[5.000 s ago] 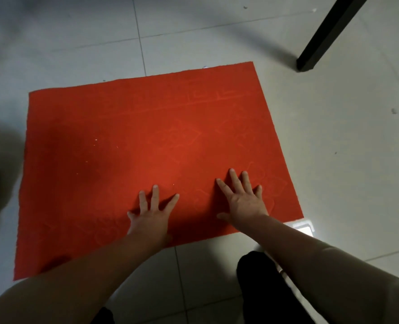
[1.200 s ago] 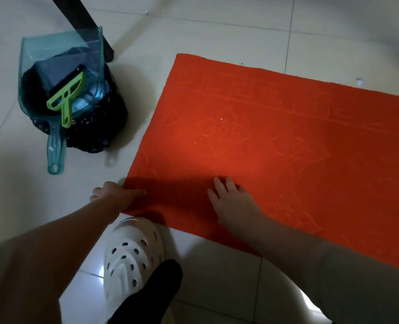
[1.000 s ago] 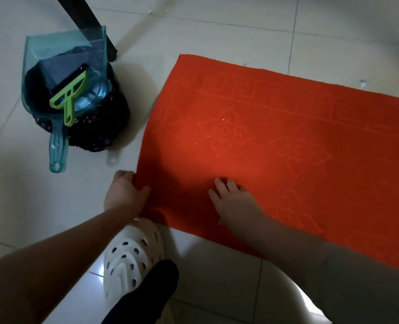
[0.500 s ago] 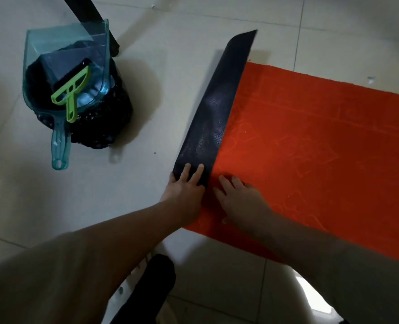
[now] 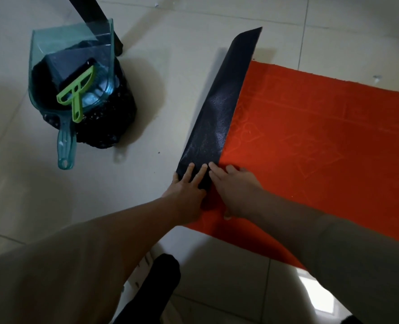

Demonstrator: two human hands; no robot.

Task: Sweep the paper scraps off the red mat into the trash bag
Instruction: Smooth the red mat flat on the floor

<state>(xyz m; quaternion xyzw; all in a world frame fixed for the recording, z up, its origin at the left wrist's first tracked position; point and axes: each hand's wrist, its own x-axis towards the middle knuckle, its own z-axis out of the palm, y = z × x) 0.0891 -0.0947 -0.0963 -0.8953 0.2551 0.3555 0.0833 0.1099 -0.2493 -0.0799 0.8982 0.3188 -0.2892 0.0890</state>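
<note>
Wider mat fold (image 5: 217, 108) beneath left hand (image 5: 186, 195)

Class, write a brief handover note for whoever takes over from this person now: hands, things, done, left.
Left hand: flat, pressing the folded-over dark underside of the red mat.
Right hand: flat on its red face beside the fold.
Dustpan and brush rest in the trash bag, left of the mat.
Done: red face shows no plain scraps.
Left: probably finish folding; one white speck lies on the floor.

Left hand (image 5: 186, 197) beside right hand (image 5: 237, 192) (fingers (image 5: 201, 173) flat)
</note>
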